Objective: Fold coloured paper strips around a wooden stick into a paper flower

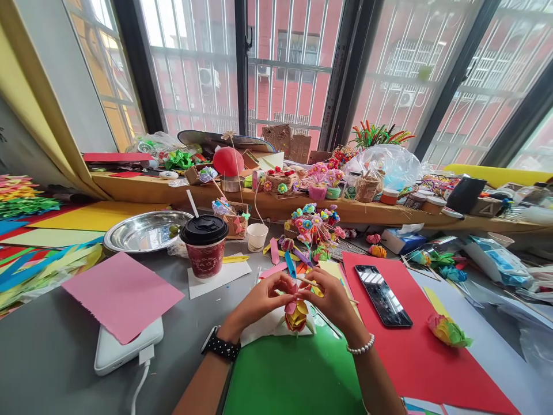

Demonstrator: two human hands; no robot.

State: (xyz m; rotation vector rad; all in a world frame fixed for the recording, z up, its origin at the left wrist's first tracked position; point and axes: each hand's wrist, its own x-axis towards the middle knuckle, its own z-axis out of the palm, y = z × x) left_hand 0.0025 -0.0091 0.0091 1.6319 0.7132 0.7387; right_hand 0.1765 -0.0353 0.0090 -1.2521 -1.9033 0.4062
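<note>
A paper flower (296, 318) with yellow and pink petals hangs between my two hands over a white sheet and the green mat (294, 374). My left hand (268, 297) comes in from the left, its thumb and fingers pinched on the flower's pink upper part. From the other side my right hand (329, 295) pinches the same part. A thin wooden stick (311, 283) also lies across the right fingers. The fingertips partly hide where they meet the paper. Blue and pink paper strips (290, 265) lie just beyond the hands.
A lidded cup (204, 253) with a straw stands left of the hands, near a metal tray (129, 239). Pink paper (123, 294) rests on a white power bank (106, 351). To the right, a phone (382, 297) and another paper flower (448, 331) lie on paper sheets.
</note>
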